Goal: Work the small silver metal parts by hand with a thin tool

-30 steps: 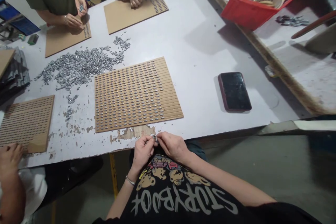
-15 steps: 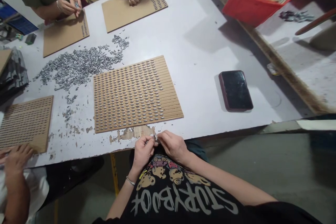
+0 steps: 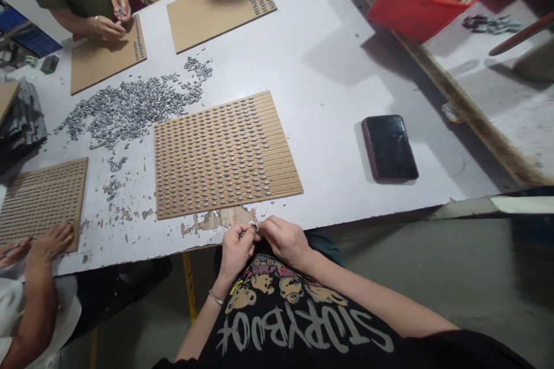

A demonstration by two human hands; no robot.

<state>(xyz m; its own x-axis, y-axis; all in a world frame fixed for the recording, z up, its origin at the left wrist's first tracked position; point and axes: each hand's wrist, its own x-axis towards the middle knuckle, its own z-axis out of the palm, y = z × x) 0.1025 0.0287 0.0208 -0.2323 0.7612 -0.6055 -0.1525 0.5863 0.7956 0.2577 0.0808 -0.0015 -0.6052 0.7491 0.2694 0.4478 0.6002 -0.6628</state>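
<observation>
At the table's front edge, my left hand (image 3: 236, 249) is closed in a pinch, with a small silver spindle-shaped metal piece (image 3: 253, 223) showing at its fingertips. My right hand (image 3: 286, 240) meets it there, thumb and fingers pinched at the same spot; what exactly lies between them is too small to make out. Just beyond both hands lies a grooved cardboard sheet (image 3: 279, 144), set with rows of silver pieces over most of its face; bare grooves show along its right side. A heap of loose silver pieces (image 3: 134, 106) spreads behind it to the left.
A phone (image 3: 392, 149) lies at the right. Past a wooden ledge stands a red bin (image 3: 415, 14) with tape rolls. Co-workers' hands are over another filled sheet (image 3: 64, 196) at left and two cardboard sheets (image 3: 99, 63) (image 3: 194, 23) at the back.
My hands stay almost in place, the silver piece now showing a little more. At left a co-worker's hand has moved up onto the sheet; the hands at the back have shifted.
</observation>
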